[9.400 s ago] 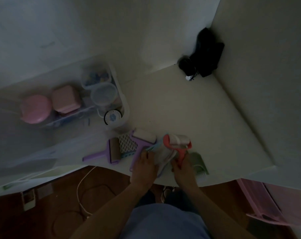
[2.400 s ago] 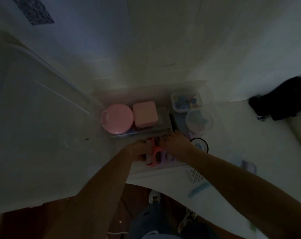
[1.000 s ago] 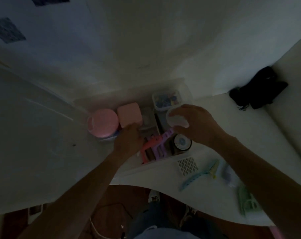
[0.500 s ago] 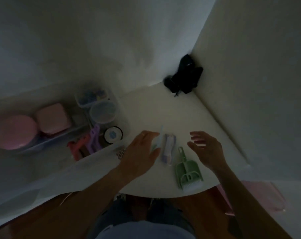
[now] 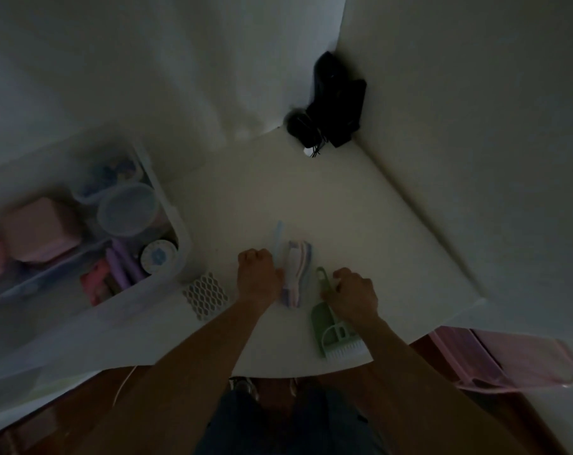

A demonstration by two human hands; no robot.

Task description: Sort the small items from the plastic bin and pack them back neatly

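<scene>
The left hand [image 5: 259, 277] lies on the desk [image 5: 360, 231] with fingers curled, pressed against a pastel striped brush or clip [image 5: 296, 274]; whether it grips that or the pale blue stick [image 5: 277, 236] beside it I cannot tell. The right hand [image 5: 354, 295] curls round the handle of the green mini dustpan [image 5: 326, 326], whose white bristle edge points toward the desk's near edge. A white honeycomb mat [image 5: 206, 295] lies just left of the left wrist. Farther left stands the clear plastic bin [image 5: 180, 238], already holding a round lidded tub [image 5: 127, 209], a pink box [image 5: 39, 229], purple and red rollers and a dial-faced disc [image 5: 159, 256].

This looks like gathering the last loose items; next they need lifting and fitting into the bin's remaining gaps. The dim light blurs details, and the bin's left side is cut off.
</scene>
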